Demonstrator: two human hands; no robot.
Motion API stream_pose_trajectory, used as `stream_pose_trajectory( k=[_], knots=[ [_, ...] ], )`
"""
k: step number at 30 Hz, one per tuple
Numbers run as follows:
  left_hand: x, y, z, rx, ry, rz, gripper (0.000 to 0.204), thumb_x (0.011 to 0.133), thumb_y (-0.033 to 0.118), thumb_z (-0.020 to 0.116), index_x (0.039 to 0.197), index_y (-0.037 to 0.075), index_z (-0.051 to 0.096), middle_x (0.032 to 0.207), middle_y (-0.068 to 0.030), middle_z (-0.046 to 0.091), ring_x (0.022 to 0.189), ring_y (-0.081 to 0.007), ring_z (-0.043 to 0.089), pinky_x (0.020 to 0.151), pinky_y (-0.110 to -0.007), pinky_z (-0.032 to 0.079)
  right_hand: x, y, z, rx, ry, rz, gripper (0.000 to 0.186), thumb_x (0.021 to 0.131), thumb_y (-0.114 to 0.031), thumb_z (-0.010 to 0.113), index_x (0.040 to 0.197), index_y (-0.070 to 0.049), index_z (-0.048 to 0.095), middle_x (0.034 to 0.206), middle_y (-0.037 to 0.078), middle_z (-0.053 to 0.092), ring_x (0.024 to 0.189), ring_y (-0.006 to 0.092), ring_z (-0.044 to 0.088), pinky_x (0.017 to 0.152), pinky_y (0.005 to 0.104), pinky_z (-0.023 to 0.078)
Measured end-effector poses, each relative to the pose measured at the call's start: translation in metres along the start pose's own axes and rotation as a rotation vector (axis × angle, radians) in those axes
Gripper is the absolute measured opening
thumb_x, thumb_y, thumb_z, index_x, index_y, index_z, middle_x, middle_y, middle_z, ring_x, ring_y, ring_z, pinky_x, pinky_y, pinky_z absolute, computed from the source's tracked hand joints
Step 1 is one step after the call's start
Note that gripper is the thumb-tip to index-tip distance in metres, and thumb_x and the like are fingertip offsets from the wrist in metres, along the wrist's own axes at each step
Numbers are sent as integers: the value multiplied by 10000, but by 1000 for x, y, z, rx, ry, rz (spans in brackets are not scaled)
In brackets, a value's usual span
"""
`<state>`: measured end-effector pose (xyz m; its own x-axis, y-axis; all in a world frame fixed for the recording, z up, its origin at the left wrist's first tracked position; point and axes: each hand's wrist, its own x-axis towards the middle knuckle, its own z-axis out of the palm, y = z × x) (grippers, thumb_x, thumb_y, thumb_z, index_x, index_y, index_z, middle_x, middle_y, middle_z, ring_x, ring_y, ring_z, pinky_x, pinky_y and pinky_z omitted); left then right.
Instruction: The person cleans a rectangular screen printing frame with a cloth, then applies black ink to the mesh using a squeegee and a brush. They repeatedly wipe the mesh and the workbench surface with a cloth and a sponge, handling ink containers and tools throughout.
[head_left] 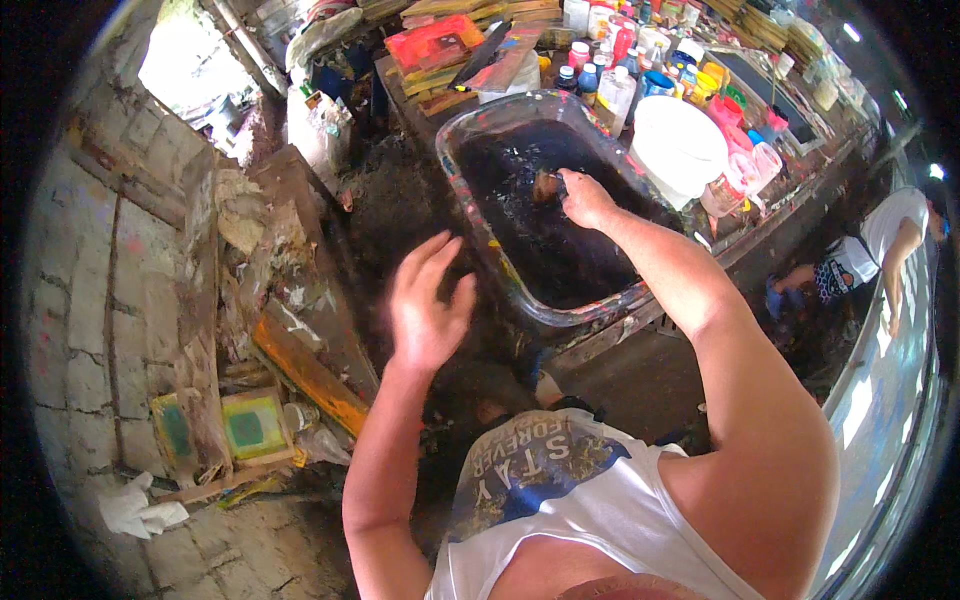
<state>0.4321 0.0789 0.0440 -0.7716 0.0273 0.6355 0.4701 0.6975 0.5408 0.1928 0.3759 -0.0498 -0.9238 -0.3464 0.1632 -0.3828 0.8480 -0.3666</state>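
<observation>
A large black basin [545, 305] with paint-spotted rims holds dark liquid and stands at the edge of a cluttered workbench. My right hand [590, 200] reaches over the basin from the right, its fingers closed at the surface of the liquid. A small brownish, wet-looking thing [546, 187] shows at the fingertips, half in the liquid; its kind is unclear. My left hand [430, 305] hangs in the air left of the basin, fingers apart, holding nothing.
A white bucket [680, 145] stands against the basin's right side, near pink paint-stained tubs [740, 165]. Behind are several paint bottles [615, 90] and a red-painted board [435, 42]. Framed screens [250, 425] lean at lower left. Another person [880, 245] is at far right.
</observation>
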Motion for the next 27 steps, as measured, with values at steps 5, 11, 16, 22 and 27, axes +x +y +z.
stream_pose_trajectory(
  k=[5, 11, 16, 22, 27],
  knots=[
    [74, 6, 115, -382, -131, -268, 737, 941, 38, 813, 1623, 44, 532, 1564, -215, 583, 1275, -294, 696, 1072, -435, 593, -3, -3, -23, 11, -1, 85, 543, 930, -101, 661, 1460, 13, 632, 1204, 274, 786, 1165, 447, 758, 1010, 537, 611],
    [138, -48, 230, -651, -403, -1082, 648, 1028, 398, 746, 1576, 91, 586, 1377, -105, 703, 1124, -308, 671, 935, -547, 547, 10, -15, -24, 55, -196, 375, 321, 944, -295, 705, 1158, -93, 834, 1209, 206, 815, 1146, 424, 782, 992, 555, 621],
    [147, -67, 269, -447, -440, -887, 507, 1000, 339, 747, 1340, -37, 758, 1236, -191, 787, 1089, -328, 734, 963, -489, 552, 15, 9, 2, 255, -206, 293, 528, 876, -217, 824, 1315, 53, 706, 1300, 291, 767, 1237, 438, 747, 1010, 560, 610],
    [159, -78, 291, -195, -444, -750, 436, 984, 297, 731, 1273, -23, 792, 1265, -244, 776, 1172, -358, 725, 1012, -480, 543, 18, 22, 12, 64, -316, 163, 390, 796, -32, 855, 1183, -36, 808, 1205, 230, 817, 1142, 440, 786, 940, 555, 639],
    [145, -98, 309, 190, -549, -624, 542, 949, 325, 774, 1341, -46, 719, 1347, -309, 744, 1275, -501, 700, 1090, -555, 548, -1, 20, -7, -137, -268, 221, 258, 953, -141, 702, 1152, -78, 854, 1217, 168, 834, 1124, 360, 814, 899, 534, 660]
  ],
)
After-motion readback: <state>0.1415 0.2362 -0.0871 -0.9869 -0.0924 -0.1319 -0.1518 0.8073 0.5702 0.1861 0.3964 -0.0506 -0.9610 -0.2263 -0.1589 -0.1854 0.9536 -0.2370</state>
